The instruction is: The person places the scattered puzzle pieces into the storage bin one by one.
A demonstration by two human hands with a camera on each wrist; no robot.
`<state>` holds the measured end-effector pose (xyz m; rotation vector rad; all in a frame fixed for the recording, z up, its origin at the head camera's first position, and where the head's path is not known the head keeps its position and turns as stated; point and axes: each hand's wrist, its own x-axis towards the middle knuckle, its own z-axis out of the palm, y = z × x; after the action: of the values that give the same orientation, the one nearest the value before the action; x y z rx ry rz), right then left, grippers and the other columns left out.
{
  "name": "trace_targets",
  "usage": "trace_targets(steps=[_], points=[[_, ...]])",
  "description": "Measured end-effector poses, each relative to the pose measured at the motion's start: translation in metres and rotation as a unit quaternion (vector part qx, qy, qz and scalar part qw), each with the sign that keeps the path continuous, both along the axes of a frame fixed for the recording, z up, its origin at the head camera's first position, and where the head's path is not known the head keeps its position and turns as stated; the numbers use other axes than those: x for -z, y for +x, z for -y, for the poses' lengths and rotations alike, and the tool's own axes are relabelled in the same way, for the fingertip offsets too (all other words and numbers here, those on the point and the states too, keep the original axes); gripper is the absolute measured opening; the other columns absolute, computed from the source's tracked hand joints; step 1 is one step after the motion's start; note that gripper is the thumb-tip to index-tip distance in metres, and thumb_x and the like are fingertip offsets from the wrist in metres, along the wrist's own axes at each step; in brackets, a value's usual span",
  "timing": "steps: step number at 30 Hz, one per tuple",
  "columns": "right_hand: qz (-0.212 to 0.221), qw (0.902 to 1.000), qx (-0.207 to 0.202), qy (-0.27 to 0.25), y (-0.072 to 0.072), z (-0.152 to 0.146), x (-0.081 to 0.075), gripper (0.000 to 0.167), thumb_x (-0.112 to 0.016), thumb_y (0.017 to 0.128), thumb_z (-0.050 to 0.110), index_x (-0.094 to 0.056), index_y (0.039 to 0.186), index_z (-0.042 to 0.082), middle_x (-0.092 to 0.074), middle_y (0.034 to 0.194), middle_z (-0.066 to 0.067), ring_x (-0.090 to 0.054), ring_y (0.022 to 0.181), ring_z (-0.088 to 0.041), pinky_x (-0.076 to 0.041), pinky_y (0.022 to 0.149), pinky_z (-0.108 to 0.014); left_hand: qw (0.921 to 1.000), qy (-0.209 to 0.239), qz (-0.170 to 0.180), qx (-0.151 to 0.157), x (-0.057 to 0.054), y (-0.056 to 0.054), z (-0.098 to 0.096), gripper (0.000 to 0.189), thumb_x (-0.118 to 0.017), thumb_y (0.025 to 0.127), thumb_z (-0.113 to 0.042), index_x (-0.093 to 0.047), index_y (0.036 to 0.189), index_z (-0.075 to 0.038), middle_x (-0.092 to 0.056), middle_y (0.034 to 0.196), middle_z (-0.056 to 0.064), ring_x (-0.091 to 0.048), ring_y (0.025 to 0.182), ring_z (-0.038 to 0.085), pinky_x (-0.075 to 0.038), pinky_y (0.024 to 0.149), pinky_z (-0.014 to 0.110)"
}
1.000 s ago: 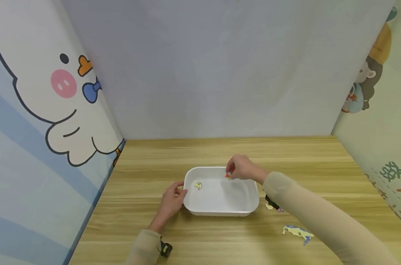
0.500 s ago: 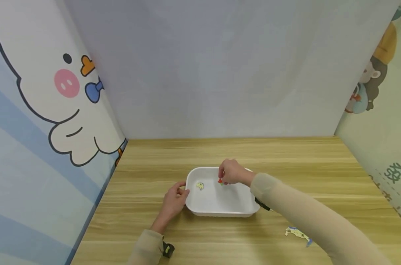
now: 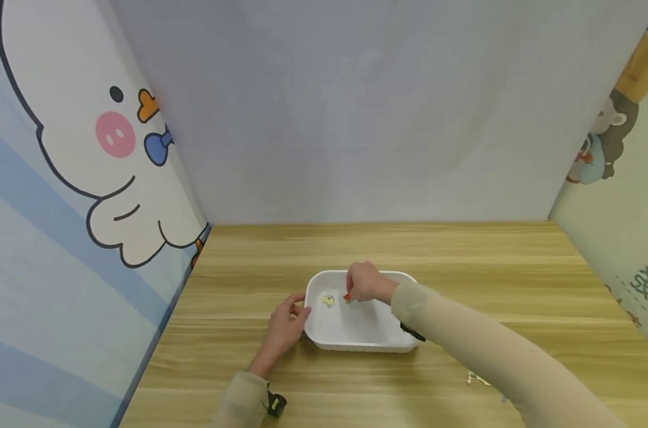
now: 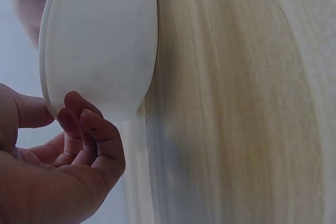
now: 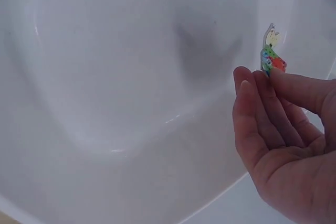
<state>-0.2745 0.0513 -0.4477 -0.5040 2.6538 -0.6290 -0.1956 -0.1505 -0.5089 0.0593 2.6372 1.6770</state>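
Observation:
A white plastic tray (image 3: 367,326) stands on the table. My left hand (image 3: 285,327) grips its left end, thumb at the rim and curled fingers against the outer wall (image 4: 102,35), as the left wrist view shows. Inside the tray, toward the left, lies a small pale yellow flat piece (image 3: 328,301). My right hand (image 3: 364,282) reaches in over the far rim. Between thumb and fingertips it pinches a small flat piece in red, green and blue (image 5: 272,61), just right of the yellow one in the head view. In the right wrist view the two pieces overlap.
On the wood-grain table (image 3: 222,356), a longer yellow piece (image 3: 478,378) lies at the right, partly covered by my right sleeve (image 3: 463,330). A plain grey-white backdrop (image 3: 329,119) rises behind, with cartoon-printed panels (image 3: 158,190) at the sides.
My right hand has moved left and slightly nearer across the tray with the coloured piece, closer to the yellow one. Its sleeve now hides small pieces right of the tray. My left hand keeps its grip.

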Motion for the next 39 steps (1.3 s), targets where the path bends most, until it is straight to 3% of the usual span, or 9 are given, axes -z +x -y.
trace_targets(steps=[12,19,23,30,39], points=[[0.011,0.9999,-0.003,0.008,-0.005,0.014,0.013,0.017,-0.070,0.075,-0.007,-0.062,0.068,0.006,-0.059,0.063,-0.001,-0.054,0.054,-0.014,-0.045,0.049,-0.024,0.9999,0.011,-0.004,-0.003,-0.003,0.002,0.000,0.032,-0.059,0.092,-0.003,-0.057,0.122,0.005,-0.059,0.076,0.016,-0.058,0.058,0.022,-0.047,0.050,0.027],[-0.020,0.9996,-0.011,0.016,-0.007,0.016,0.021,0.018,-0.070,0.073,-0.007,-0.061,0.064,0.007,-0.057,0.058,0.000,-0.051,0.051,-0.013,-0.043,0.046,-0.023,1.0000,0.000,-0.004,-0.002,-0.003,0.001,0.000,0.031,-0.059,0.092,-0.004,-0.057,0.122,0.005,-0.060,0.076,0.015,-0.056,0.059,0.018,-0.046,0.051,0.028],[-0.015,0.9998,-0.006,0.009,-0.007,0.017,0.026,0.020,-0.069,0.074,-0.007,-0.059,0.062,0.007,-0.056,0.057,-0.001,-0.051,0.048,-0.013,-0.042,0.045,-0.023,1.0000,0.001,-0.002,0.000,-0.004,0.002,0.000,0.032,-0.059,0.092,-0.004,-0.056,0.122,0.006,-0.060,0.076,0.015,-0.056,0.061,0.018,-0.047,0.053,0.029],[-0.046,0.9977,-0.007,0.049,-0.007,0.021,0.034,0.024,-0.069,0.071,-0.003,-0.057,0.054,0.008,-0.050,0.047,0.002,-0.045,0.042,-0.011,-0.037,0.040,-0.022,1.0000,0.000,-0.007,0.001,0.000,0.002,-0.001,0.032,-0.060,0.092,-0.005,-0.056,0.122,0.006,-0.060,0.075,0.015,-0.057,0.061,0.017,-0.047,0.054,0.029],[-0.058,0.9961,-0.015,0.065,-0.008,0.023,0.034,0.025,-0.070,0.072,-0.003,-0.056,0.054,0.007,-0.046,0.046,0.002,-0.043,0.043,-0.012,-0.036,0.039,-0.022,0.9999,0.003,-0.016,0.003,0.001,0.001,0.001,0.032,-0.060,0.091,-0.004,-0.056,0.121,0.006,-0.059,0.074,0.014,-0.057,0.060,0.019,-0.047,0.053,0.028]])
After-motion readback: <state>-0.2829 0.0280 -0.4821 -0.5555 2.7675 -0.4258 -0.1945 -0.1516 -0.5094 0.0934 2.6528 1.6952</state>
